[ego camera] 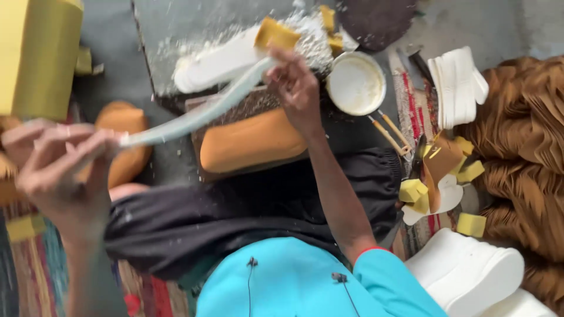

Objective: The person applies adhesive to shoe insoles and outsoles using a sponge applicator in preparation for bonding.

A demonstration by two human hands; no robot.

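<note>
Nearest the camera the left hand (56, 170) is blurred, so its fingers (88, 144) are hard to separate, but they close on one end of a long pale strip (194, 114). The strip looks thin, whitish and bendy, sagging a little as it runs up and across to the right hand (294, 88), whose fingers pinch its far end. Below the strip an orange block (252, 147) lies on a dark board. A second, rounder orange lump (126, 144) sits left of that block, partly hidden behind the left hand.

Right of the block stand one round white bowl (355, 82) and two wooden-handled tools (390, 132), their tips hidden. Further right is a stack of white flat pieces (458, 85), too tight to count, and about five small yellow sponge cubes (470, 223) near brown pleated cloth (531, 152). Beyond the strip, white soles (217, 61) lie in white dust on a grey slab (176, 23). A yellow foam slab (38, 53), cut off by the frame edge, is far left.
</note>
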